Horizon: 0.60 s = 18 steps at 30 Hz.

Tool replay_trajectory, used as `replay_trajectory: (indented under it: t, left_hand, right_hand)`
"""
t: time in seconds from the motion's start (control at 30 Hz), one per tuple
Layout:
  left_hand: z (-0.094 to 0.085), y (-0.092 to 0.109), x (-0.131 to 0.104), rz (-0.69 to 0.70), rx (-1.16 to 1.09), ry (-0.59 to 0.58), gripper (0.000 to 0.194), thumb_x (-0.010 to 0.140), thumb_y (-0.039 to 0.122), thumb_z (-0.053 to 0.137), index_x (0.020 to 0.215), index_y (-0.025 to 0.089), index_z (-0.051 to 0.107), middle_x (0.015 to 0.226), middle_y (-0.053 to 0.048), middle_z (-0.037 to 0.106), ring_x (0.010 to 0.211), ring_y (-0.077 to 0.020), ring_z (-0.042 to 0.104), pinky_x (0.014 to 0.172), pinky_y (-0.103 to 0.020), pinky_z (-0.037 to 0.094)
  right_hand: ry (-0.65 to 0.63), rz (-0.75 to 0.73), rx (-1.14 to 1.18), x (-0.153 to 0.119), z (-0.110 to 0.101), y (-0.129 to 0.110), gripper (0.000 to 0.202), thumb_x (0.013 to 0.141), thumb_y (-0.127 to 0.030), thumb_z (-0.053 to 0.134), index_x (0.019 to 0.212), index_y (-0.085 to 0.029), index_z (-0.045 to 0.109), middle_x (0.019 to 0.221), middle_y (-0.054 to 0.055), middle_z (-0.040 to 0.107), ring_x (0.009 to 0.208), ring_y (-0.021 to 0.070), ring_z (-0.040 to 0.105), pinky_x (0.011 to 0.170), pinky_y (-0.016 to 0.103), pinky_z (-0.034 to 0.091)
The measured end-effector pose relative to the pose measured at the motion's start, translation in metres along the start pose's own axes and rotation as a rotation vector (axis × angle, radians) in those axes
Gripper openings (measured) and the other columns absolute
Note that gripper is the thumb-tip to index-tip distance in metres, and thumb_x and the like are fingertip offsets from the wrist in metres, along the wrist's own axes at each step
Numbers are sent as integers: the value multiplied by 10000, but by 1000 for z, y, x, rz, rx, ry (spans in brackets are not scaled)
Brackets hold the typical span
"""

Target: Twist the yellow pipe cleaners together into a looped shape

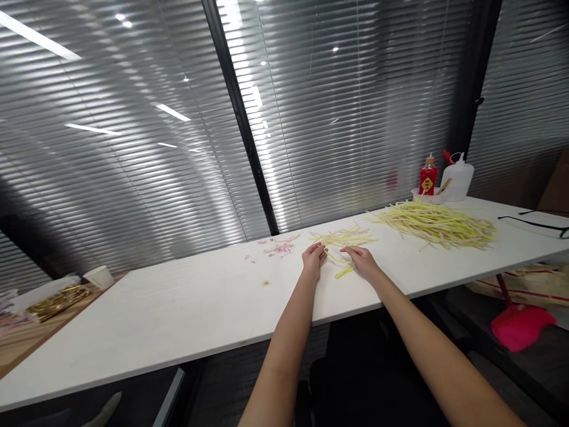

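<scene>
Yellow strip [336, 259]: is lying between the two hands, sagging low over the tabletop [191, 308], with one end running into the left fingertips.
Left hand [315, 255]: its grip is pinching the strip's left end, apparently to steady it.
Right hand [359, 259]: is hovering or resting just right of the strip, thumb and fingertips standing close together; whether this grip is pinching anything, I cannot tell.
Yellow-green bundle [344, 272]: is lying just on the near side of the right fingers, perhaps for easy reach.
Small strip pile [344, 237]: is spreading just beyond the hands, probably so that single strips are sitting close by.
Pinkish bands [284, 246]: are lying scattered to the left, seemingly apart so they are not tangling with the strips; their exact kind is too small to tell.
Large strip heap [440, 225]: is filling the right side, likely leaving the forearms room.
Red bottle [428, 178] and white bottle [457, 179]: are standing upright at the far right, the bowl [434, 198] beside them partly hiding behind the heap.
Black glasses [539, 223]: are lying at the right edge, cut off.
Hidden: the curled fingers are covering the strip's ends.
</scene>
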<state>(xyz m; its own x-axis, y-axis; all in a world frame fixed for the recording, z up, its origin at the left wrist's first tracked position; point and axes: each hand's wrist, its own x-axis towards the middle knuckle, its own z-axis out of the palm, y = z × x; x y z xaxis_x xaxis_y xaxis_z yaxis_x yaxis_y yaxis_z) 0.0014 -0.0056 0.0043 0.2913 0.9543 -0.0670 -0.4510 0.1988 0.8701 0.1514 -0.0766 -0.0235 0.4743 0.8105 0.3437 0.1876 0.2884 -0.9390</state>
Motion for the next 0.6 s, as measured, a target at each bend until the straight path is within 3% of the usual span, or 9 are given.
replay_trajectory:
  t: [0.07,0.13,0.33,0.47,0.6]
  left_hand:
    - [0,0,0,2,14,-19,349,602,192,786,918,137,649,885,-79,667,728,-132,649,652,-220,496]
    - [0,0,0,-2,41,-41,385,580,224,799,934,149,665,914,-82,664,676,-117,635,595,-210,471]
    - [0,0,0,16,97,-47,391,557,293,802,907,147,703,757,-45,637,561,-61,531,476,-177,351]
    - [0,-1,-1,24,62,-86,368,526,300,817,829,124,704,624,-7,572,549,-58,500,506,-182,366]
    - [0,-2,0,14,39,-101,381,515,313,823,827,135,697,629,-2,570,552,-62,507,513,-186,373]
  right_hand:
    - [-27,-23,-18,-1,0,-2,342,723,-504,596,793,-197,727,867,64,697,917,227,611,802,308,442]
    - [-61,-28,-41,-3,1,-5,326,738,-482,586,806,-195,727,908,69,701,963,242,604,847,327,429]
    - [-116,-43,-87,-7,1,-9,299,731,-446,594,776,-182,727,870,69,711,931,256,621,835,332,432]
    - [-154,-44,-108,-6,0,-7,286,726,-434,599,754,-182,730,846,63,714,903,252,627,818,322,433]
    - [-199,-25,-147,-5,-1,-6,273,708,-422,605,709,-181,732,781,60,714,837,251,635,763,315,438]
